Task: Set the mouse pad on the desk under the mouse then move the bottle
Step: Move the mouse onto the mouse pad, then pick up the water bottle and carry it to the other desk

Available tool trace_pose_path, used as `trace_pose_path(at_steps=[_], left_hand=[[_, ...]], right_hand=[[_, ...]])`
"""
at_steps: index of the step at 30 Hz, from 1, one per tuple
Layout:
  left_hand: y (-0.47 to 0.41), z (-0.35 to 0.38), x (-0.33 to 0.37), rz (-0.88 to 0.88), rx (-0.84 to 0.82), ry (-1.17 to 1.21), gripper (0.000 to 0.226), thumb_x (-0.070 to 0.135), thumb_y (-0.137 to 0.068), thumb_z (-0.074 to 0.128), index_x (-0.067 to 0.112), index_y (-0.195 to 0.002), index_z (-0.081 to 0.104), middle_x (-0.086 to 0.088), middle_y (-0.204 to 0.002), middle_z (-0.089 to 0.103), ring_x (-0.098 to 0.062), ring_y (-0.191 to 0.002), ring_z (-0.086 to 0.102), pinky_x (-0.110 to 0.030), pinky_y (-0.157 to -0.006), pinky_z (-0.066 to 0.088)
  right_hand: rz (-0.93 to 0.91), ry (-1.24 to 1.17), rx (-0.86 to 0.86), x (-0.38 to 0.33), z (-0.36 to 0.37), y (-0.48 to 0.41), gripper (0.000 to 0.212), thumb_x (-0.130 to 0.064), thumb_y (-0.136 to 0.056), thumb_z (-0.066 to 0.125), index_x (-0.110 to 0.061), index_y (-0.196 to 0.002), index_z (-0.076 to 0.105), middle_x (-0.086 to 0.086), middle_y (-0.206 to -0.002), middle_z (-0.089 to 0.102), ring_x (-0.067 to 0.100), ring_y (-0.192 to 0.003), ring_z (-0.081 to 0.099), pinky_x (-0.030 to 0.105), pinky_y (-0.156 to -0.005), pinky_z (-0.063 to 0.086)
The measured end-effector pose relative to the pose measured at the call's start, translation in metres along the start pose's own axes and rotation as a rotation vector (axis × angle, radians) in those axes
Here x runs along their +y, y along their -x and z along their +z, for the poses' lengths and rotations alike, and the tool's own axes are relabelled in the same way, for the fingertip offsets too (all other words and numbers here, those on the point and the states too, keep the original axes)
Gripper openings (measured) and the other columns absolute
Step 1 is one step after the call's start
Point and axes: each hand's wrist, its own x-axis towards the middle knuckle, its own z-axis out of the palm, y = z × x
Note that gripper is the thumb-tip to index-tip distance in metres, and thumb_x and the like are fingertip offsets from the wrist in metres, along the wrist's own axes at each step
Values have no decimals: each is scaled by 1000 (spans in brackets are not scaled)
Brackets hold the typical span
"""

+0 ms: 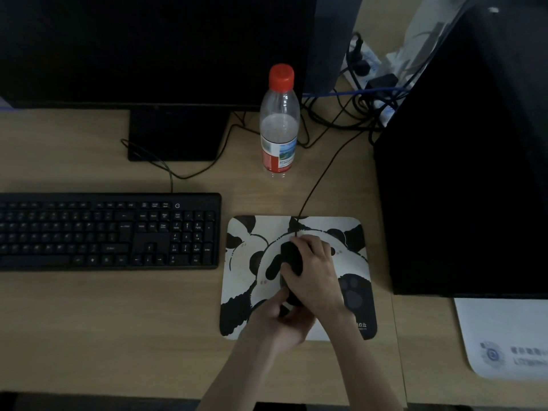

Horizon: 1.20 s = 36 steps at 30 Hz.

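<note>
Mouse (pixel 291 264) sits on mouse pad (pixel 350 295), right hand (pixel 314 277) cupped over it, left hand (pixel 277 321) pinching its rear; bottle (pixel 279 123) stands upright straight ahead beyond the pad, right hand nearer.

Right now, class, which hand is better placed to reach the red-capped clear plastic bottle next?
Probably the right hand: it lies farther forward on the black mouse, nearer the red-capped clear plastic bottle.

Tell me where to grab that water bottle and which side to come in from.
Grip the water bottle around its clear midsection, just above the label. It stands upright and free on the desk. Come from the front right: the monitor crowds it behind, cables trail to its right.
</note>
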Motion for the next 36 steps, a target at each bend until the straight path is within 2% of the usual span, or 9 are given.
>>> trace_pose_path(at_steps=[3,6,8,13,16,18,25,31,36], left_hand=[[4,-1,0,-8,-11,17,26,14,-90,51,-11,-83,56,-18,-122,59,-28,-122,50,-38,-95,39],[6,-1,-2,22,-5,-22,29,14,-93,47,-13,-84,55,-27,-115,58,-30,-124,48,-40,-95,38],[5,-4,-1,40,-20,-38,28,13,-94,44,-12,-98,57,-30,-103,58,-29,-125,47,-39,-99,37],[5,-14,-1,207,153,-278,40,13,-97,36,-8,-130,41,-29,-130,50,-38,-126,43,-42,-105,30],[16,-20,4,339,195,-400,26,10,-95,38,-8,-91,56,-27,-65,66,-33,-78,53,-43,-74,40],[27,-18,14,426,223,-401,29,8,-94,38,-5,-71,47,-22,-52,58,-27,-65,48,-38,-62,36],[48,71,46,915,17,-531,14,5,-92,43,-1,-95,55,-12,-94,60,-19,-87,57,-30,-96,39],[26,137,68,1430,-30,-1085,50,2,-82,59,15,-126,40,-1,-129,47,-13,-122,45,-16,-91,37],[4,165,83,1608,-150,-1402,70,11,-67,77,11,-127,42,-1,-121,56,-9,-107,58,-7,-76,47]], right_hand=[[-6,-7,0,1,0,2,50,-23,-83,53,-13,-131,41,5,-138,39,23,-128,29,30,-109,25],[-19,-25,-16,-1,-3,2,50,-24,-85,52,-14,-133,39,5,-139,37,22,-130,27,29,-109,24],[-17,-72,-19,-2,-8,1,50,-23,-86,51,-16,-134,37,5,-139,36,21,-131,27,30,-108,26],[-37,-141,66,-9,-27,-9,43,-19,-86,53,-17,-128,44,4,-135,41,20,-127,36,27,-99,34],[-51,-190,126,-15,-44,-18,38,-18,-86,54,-17,-124,47,4,-132,44,16,-124,39,18,-92,32],[-45,-267,152,-21,-57,-26,38,-17,-87,53,-16,-124,47,3,-130,44,14,-121,40,16,-91,33],[-60,-586,213,-53,-89,-63,42,-13,-87,52,-25,-127,42,-8,-124,42,2,-114,39,-2,-86,32],[-95,-656,211,-67,-88,-113,66,-12,-80,62,-18,-136,29,-2,-139,36,0,-118,34,-8,-77,30],[-187,-690,189,-72,-86,-141,81,-8,-69,72,-14,-137,27,-5,-133,35,-10,-108,39,-7,-79,32]])
